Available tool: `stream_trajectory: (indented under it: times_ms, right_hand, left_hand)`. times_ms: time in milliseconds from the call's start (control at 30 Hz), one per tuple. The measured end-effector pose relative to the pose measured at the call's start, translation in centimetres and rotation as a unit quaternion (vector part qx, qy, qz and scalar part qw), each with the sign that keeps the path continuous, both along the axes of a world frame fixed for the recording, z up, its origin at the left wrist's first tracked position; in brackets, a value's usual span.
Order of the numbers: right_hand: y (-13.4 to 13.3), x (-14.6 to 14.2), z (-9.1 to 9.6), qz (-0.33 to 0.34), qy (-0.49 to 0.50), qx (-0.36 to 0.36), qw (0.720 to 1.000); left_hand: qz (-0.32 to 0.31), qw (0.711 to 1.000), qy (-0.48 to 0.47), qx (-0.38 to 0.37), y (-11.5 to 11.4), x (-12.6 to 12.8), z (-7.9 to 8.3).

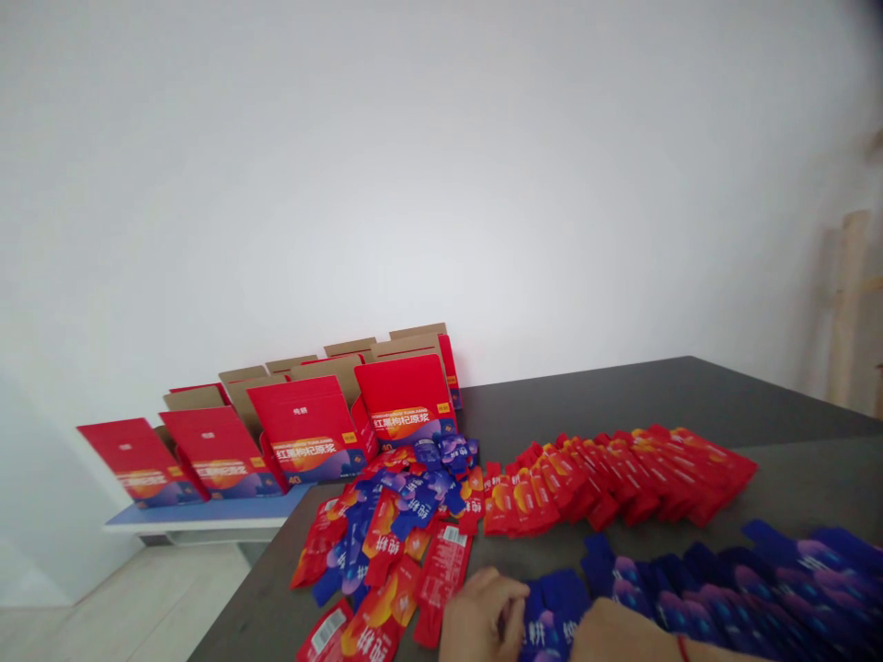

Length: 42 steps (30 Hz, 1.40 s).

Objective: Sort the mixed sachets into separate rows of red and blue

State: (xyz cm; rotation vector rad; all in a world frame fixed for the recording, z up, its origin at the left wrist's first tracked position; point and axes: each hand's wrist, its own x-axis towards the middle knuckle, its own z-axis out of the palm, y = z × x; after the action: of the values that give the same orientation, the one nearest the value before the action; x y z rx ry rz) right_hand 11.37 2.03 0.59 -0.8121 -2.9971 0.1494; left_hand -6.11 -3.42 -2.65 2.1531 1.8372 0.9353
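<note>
At the lower edge, my left hand (483,614) has its fingers curled against the left side of some blue sachets (557,602). My right hand (617,633) lies over the right side of the same sachets; its fingers are out of sight, and a red cord circles the wrist. A long overlapping row of blue sachets (731,588) runs off to the right. Beyond it lies a similar row of red sachets (607,473). Left of my hands is a loose heap of mixed red and blue sachets (386,533), with a red sachet (443,575) lying back side up nearest my left hand.
Several open red cartons (310,428) with raised flaps stand at the back left, some on a low blue-topped bench (207,515). The dark table (552,400) reaches to the right beside a white wall (441,184). A wooden post (847,303) rises at the far right.
</note>
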Motion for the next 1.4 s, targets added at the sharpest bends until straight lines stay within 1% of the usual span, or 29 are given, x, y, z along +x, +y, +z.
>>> stream_trajectory:
  times_ms: [67, 100, 167, 233, 300, 333, 433, 567, 667, 733, 800, 900, 967, 1033, 1100, 1167, 1233, 1267, 1300, 1333, 1367, 1400]
  right_hand:
    - [0.4, -0.2, -0.1, -0.012, -0.001, 0.005, 1.0]
    - [0.6, -0.4, 0.1, -0.02, -0.015, 0.007, 1.0]
    - [0.7, -0.9, 0.9, -0.014, -0.072, 0.006, 0.997]
    - [0.7, -1.4, 2.2, 0.031, -0.119, 0.003, 0.992]
    - [0.6, -1.8, 3.5, 0.068, -0.116, 0.003, 0.991]
    - [0.6, -2.0, 3.9, 0.07, -0.102, 0.007, 0.992]
    - [1.0, -2.7, 4.4, 0.041, -0.068, 0.015, 0.997]
    - [2.3, -4.0, 3.6, 0.034, 0.0, 0.022, 0.999]
    - [3.1, -4.9, 3.1, 0.039, 0.04, 0.022, 0.998]
    - [3.4, -5.5, 2.6, 0.058, 0.059, 0.034, 0.996]
    - [3.6, -6.3, 1.6, 0.093, 0.085, 0.056, 0.991]
    - [3.8, -7.9, -0.5, 0.138, 0.112, 0.089, 0.98]
    - [3.8, -9.1, -1.8, 0.131, 0.085, 0.093, 0.983]
    - [3.9, -9.9, -2.4, 0.117, 0.052, 0.083, 0.988]
    - [4.2, -9.9, -2.3, 0.113, 0.046, 0.071, 0.99]
    - [4.6, -9.2, -1.6, 0.114, 0.052, 0.063, 0.99]
    - [5.0, -8.0, -0.7, 0.097, 0.07, 0.041, 0.992]
    - [5.1, -7.2, -0.2, 0.077, 0.091, 0.017, 0.993]
    - [5.1, -6.5, 0.2, 0.053, 0.122, -0.023, 0.991]
    - [5.0, -5.9, 0.6, 0.026, 0.158, -0.08, 0.984]
    - [4.9, -5.4, 0.9, -0.001, 0.195, -0.155, 0.968]
    - [4.6, -4.9, 1.2, -0.021, 0.226, -0.238, 0.944]
  left_hand:
    - [0.105, 0.992, 0.053, 0.042, -0.2, -1.1, 0.6]
    - [0.158, 0.983, 0.079, 0.043, -0.2, -1.6, 0.9]
    - [0.244, 0.961, 0.133, 0.009, -0.3, -2.4, 1.4]
    - [0.29, 0.941, 0.169, -0.043, -0.4, -2.7, 1.5]
    - [0.302, 0.932, 0.185, -0.077, -0.5, -2.8, 1.5]
    - [0.304, 0.93, 0.19, -0.087, -0.5, -2.7, 1.5]
    - [0.303, 0.926, 0.2, -0.1, -0.6, -2.4, 1.7]
    - [0.278, 0.926, 0.216, -0.134, -0.9, -2.2, 2.3]
    - [0.256, 0.927, 0.229, -0.151, -1.0, -2.0, 2.4]
    - [0.244, 0.932, 0.22, -0.155, -0.9, -2.1, 2.3]
    - [0.233, 0.938, 0.205, -0.156, -0.8, -2.2, 2.0]
    - [0.223, 0.951, 0.161, -0.139, -0.7, -2.2, 1.8]
    - [0.219, 0.958, 0.128, -0.132, -0.6, -2.2, 1.9]
    - [0.215, 0.96, 0.116, -0.136, -0.7, -2.2, 2.1]
    - [0.206, 0.965, 0.105, -0.123, -0.8, -2.3, 2.4]
    - [0.194, 0.978, 0.059, -0.056, -1.0, -2.6, 2.7]
    - [0.192, 0.98, -0.028, 0.054, -1.0, -3.1, 2.9]
    - [0.197, 0.971, -0.085, 0.109, -1.0, -3.4, 2.9]
    - [0.202, 0.956, -0.149, 0.153, -0.8, -3.7, 2.9]
    - [0.205, 0.936, -0.221, 0.182, -0.6, -4.0, 2.8]
    - [0.202, 0.913, -0.296, 0.193, -0.4, -4.2, 2.7]
    - [0.189, 0.889, -0.373, 0.187, -0.1, -4.3, 2.5]
